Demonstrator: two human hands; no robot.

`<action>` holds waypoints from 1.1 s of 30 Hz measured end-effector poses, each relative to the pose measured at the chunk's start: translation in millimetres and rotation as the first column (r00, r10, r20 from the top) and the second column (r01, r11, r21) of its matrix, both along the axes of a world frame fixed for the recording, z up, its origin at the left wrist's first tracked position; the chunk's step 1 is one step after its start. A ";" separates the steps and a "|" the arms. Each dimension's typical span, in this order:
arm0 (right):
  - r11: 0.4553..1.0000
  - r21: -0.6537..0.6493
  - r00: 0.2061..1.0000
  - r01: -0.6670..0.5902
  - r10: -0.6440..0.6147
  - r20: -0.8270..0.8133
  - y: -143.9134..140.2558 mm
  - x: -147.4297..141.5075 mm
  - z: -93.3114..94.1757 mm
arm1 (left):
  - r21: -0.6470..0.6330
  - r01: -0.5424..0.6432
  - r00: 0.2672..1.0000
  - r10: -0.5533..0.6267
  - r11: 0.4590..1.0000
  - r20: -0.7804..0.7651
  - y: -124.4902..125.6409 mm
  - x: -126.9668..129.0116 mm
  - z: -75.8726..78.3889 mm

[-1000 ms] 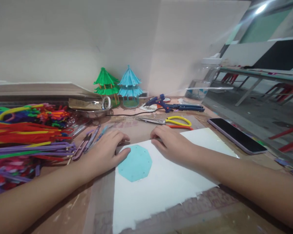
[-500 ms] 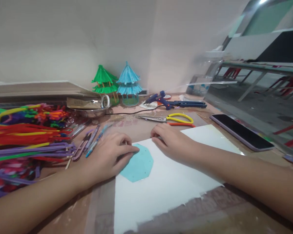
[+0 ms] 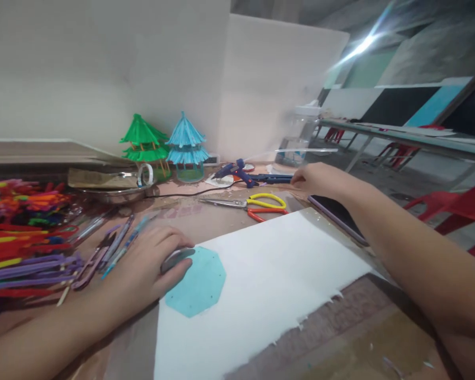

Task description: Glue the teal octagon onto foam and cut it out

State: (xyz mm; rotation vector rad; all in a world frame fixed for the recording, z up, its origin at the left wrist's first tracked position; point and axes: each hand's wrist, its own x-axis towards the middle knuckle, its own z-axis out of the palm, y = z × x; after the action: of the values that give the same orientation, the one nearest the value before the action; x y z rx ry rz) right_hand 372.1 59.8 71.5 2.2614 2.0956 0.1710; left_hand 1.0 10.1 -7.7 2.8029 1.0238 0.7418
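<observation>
My left hand [image 3: 158, 258], loosely parted, partly hid the octagon [image 3: 200, 282]; whether my right hand [image 3: 322, 178] gripped the tool [image 3: 279, 178], I couldn't tell.

Got 2 hands in view: my left hand [image 3: 158, 259], my right hand [image 3: 320, 180]. 1 turquoise octagon [image 3: 198, 282], 1 white sheet [image 3: 269, 269]. Singles: scissors [image 3: 229, 202], glue gun [image 3: 236, 168], blue-handled tool [image 3: 277, 179], phone [image 3: 335, 215], clear jar [image 3: 301, 124], tape roll [image 3: 140, 174], metal bowl [image 3: 113, 197]. 2 tiered-roof models: 1 green model [image 3: 140, 136], 1 blue model [image 3: 185, 138]. Red chairs [image 3: 469, 203]: at least 2, partly hidden. Pipe cleaners [image 3: 31, 265]: lots, overlapping, I can't get a number. Pens [image 3: 126, 241] near me: several, too blurred.
</observation>
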 end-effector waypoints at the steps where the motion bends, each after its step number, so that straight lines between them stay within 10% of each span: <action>1: 1.000 -0.014 1.000 0.018 -0.018 0.013 5.3 7.9 -5.5 | 0.010 -0.003 1.000 0.003 1.000 0.004 0.4 -0.2 -0.3; 10: 0.991 -0.115 0.996 0.074 -0.068 0.057 22.2 23.2 -37.8 | 0.017 -0.013 1.000 0.013 1.000 -0.013 1.0 -0.7 -1.4; 33: 0.966 -0.240 0.989 0.097 -0.065 0.135 20.1 11.9 -39.8 | -0.055 -0.022 0.999 0.019 0.998 -0.045 -5.0 -1.3 -1.3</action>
State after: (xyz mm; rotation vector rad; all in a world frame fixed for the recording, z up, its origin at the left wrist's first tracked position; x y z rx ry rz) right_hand 384.0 80.0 31.7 2.1264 1.8443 0.0446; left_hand -0.3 5.1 -9.0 2.7779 1.0647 0.6450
